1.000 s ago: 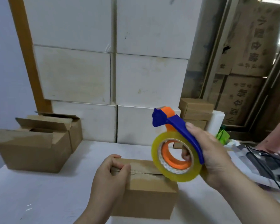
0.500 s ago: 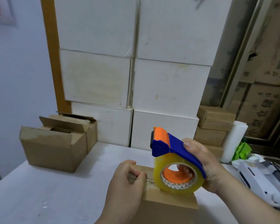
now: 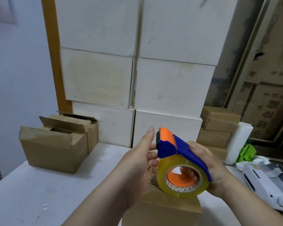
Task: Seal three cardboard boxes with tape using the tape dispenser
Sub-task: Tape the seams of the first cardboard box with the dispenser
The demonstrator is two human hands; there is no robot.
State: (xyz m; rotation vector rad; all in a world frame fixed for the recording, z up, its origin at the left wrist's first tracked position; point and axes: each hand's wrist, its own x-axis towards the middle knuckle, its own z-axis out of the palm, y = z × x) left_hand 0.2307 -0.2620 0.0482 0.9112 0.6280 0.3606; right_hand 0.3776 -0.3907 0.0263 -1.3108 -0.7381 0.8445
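The near cardboard box [image 3: 162, 209] sits at the counter's [image 3: 39, 193] front edge and is cut off by the bottom of the frame. Its top seam is mostly hidden behind the tape roll and both hands, so whether any tape lies on it cannot be told. The right hand [image 3: 211, 170] is closed around the blue and orange tape dispenser [image 3: 175, 147], with fingers showing through the roll's core. The clear tape roll [image 3: 181, 178] is held just above the box top; contact cannot be confirmed. The left hand [image 3: 142, 162] is partly open, thumb raised, fingertips at the dispenser's front end beside the roll; whether it grips tape cannot be told.

An open cardboard box [image 3: 55, 147] stands near the counter's back left corner, flaps up, its contents not visible; a second box behind it is largely hidden. Small closed brown boxes [image 3: 219, 128] are stacked toward the back right.

The counter is white. Stacked white cartons [image 3: 137, 79] form a wall along its back edge. A white device [image 3: 265, 185] lies at the right edge, partly cut off.
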